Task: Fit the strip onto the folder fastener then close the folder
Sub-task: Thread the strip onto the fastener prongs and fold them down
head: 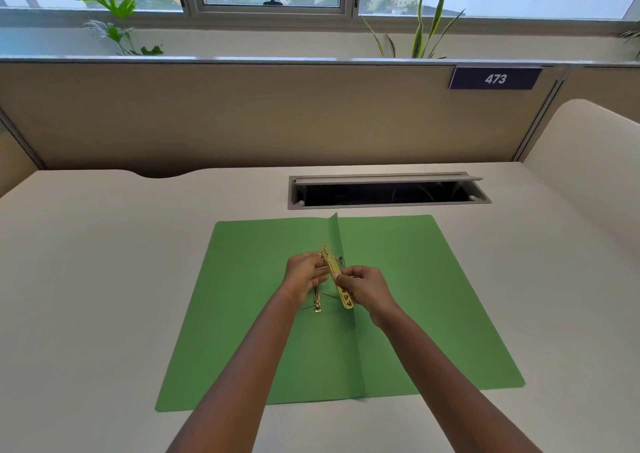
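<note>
Gold-coloured perforated metal strip [337, 281] is tilting over the spine fold of the open green paper folder [415, 296], which is lying flat on the pale desk [104, 279]. Right hand [365, 288] is pinching the strip; left hand [304, 274] is gripping the brass fastener [317, 300] beside it.

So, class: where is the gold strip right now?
The gold strip is pinched between both hands above the open green folder, beside its centre fold.
</note>
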